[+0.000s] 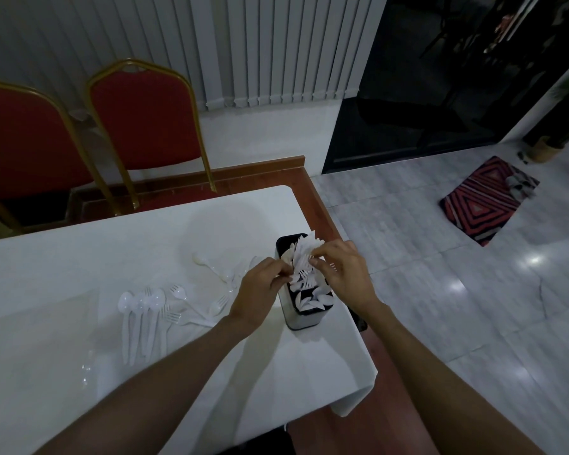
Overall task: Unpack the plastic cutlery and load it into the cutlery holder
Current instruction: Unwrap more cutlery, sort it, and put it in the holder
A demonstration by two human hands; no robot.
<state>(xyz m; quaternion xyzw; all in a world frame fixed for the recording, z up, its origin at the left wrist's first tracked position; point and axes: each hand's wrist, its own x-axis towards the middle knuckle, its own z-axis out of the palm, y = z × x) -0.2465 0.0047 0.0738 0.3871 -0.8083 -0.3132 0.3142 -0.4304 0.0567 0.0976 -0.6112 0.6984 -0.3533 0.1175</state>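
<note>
Both hands are over the cutlery holder (pixel 301 320), which stands near the right edge of the bench (pixel 79 244). The holder is a tall box with a dark open top and a pale wall. White pieces already stand inside it, so part of the job looks done.

The left hand (pixel 260 290) and the right hand (pixel 342 267) pinch a white bunch (pixel 304 257) between them, 1 hand on each side. The fingers of both hands are curled in on it. The bunch spreads out like a fan just above the holder's top. Little fork teeth show low in it, but I cannot tell if the rest is wrap or more cutlery. I think it is held right over the opening so the pieces can go straight down into the box and not fall on the bench.

More loose spoons and forks (pixel 145 310) lie in a row on the bench to the left, handles pointing toward the person. A few more pieces (pixel 217 270) lie close to the left hand. They are near enough to reach easily, and they are not loaded yet. Something clear and shiny (pixel 86 372) lies at the left; it may be an empty wrap.

2 red chairs (pixel 145 126) stand behind the bench.
</note>
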